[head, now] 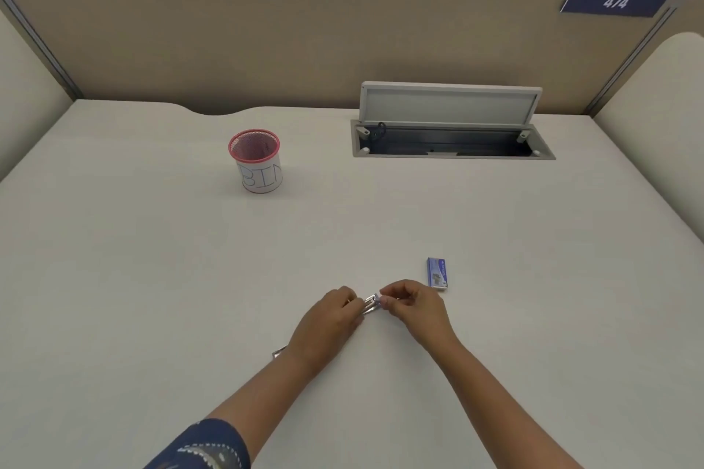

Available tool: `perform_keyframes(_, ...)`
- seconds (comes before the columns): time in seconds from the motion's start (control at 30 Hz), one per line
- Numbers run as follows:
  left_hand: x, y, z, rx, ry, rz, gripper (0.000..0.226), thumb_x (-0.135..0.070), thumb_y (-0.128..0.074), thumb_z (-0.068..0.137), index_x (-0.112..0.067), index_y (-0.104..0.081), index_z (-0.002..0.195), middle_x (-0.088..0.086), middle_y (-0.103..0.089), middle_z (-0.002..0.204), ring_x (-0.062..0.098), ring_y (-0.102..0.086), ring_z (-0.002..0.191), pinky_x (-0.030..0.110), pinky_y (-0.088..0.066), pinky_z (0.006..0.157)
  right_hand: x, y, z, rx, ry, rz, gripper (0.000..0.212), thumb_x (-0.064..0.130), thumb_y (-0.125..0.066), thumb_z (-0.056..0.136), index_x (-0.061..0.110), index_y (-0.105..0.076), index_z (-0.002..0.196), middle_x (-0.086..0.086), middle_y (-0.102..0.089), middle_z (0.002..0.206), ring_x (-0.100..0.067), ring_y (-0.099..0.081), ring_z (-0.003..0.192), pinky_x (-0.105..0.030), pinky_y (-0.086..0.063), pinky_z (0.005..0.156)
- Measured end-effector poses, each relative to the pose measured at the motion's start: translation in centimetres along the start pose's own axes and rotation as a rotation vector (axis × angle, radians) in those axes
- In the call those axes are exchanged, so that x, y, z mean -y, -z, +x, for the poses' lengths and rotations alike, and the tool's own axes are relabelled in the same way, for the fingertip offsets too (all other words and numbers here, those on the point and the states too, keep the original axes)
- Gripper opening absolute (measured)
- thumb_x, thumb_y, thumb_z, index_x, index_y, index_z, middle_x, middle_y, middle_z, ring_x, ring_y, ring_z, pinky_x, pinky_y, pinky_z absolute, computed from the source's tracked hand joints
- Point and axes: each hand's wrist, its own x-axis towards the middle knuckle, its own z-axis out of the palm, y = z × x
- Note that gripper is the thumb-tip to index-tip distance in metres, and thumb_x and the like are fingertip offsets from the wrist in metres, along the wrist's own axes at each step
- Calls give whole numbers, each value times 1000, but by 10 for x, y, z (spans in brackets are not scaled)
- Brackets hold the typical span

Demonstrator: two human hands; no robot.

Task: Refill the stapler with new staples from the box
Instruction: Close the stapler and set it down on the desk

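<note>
I judge loading underway: my left hand and right hand both pinch the stapler; next, staples from the box just beyond my right hand.

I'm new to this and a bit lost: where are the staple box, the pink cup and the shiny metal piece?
staple box (436, 273): head view, blue top face.
pink cup (261, 175): head view, white label.
metal piece (372, 303): head view, end showing between the hands.

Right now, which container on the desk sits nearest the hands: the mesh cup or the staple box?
The small blue staple box. It lies just beyond the right hand, while the red-rimmed mesh cup marked BIN stands far back to the left.
</note>
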Motion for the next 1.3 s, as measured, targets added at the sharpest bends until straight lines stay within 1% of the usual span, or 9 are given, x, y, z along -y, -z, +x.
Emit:
perform_keyframes(0.17,1,1,1,1,63,-23,11,-13,-51,89,-6,-58,92,10,-58,97,25,-53,86,41,-49,64,-4,-5,0,24,59,-112,9,17,-68,82,20,-72,90,8,-69,85,0,-61,71,-3,-42,65)
perform_keyframes(0.33,2,0,1,-56,75,-91,14,-13,-52,89,-2,-55,81,11,-57,81,27,-51,74,41,-47,58,-8,-6,1,125,185,-410,26,11,-54,90,23,-69,108,4,-55,90,-6,-51,86,-5,-36,73)
perform_keyframes(0.43,4,-1,0,-86,126,-151,10,-11,-53,87,-3,-52,81,10,-55,79,26,-48,68,41,-45,58,-8,-7,1,111,179,-406,24,13,-55,90,23,-68,107,3,-58,93,-7,-54,86,-9,-39,76)
perform_keyframes(0.53,2,-1,-2,-118,185,-252,8,-4,-53,80,-3,-50,88,6,-53,87,23,-55,65,37,-48,54,-5,-9,-4,46,182,-264,19,14,-62,86,25,-68,101,4,-64,92,-7,-61,84,-19,-47,80)
perform_keyframes(0.6,3,-2,-4,-119,232,-324,17,-2,-50,78,-6,-49,94,3,-52,93,15,-62,73,34,-50,57,-2,-12,-7,53,210,-229,18,15,-64,85,28,-67,97,6,-65,89,-6,-61,82,-13,-46,77)
perform_keyframes(0.7,5,-4,-3,-122,294,-404,20,-4,-51,76,-12,-47,94,-7,-49,92,5,-61,77,25,-47,59,2,-15,-6,112,326,-364,18,15,-64,85,22,-68,101,3,-68,91,-8,-60,84,-10,-43,74)
perform_keyframes(0.93,9,-3,-3,-149,257,-418,9,-9,-53,75,-11,-47,80,-1,-49,79,15,-50,67,33,-47,60,8,-13,-3,186,635,-602,15,12,-59,88,11,-68,100,-6,-70,94,-23,-60,91,-33,-49,79)
perform_keyframes(1.13,10,-3,-3,-148,265,-424,6,-9,-53,74,-8,-48,77,2,-51,78,18,-48,67,32,-43,59,9,-9,0,280,726,-674,18,13,-58,89,12,-71,102,-7,-70,96,-24,-62,92,-36,-51,77)
perform_keyframes(1.3,11,-4,-3,-159,256,-423,6,-5,-54,75,-7,-48,76,2,-49,77,19,-48,66,29,-42,59,8,-9,-2,252,778,-642,18,8,-62,85,8,-71,101,-9,-72,91,-27,-65,83,-35,-54,72)
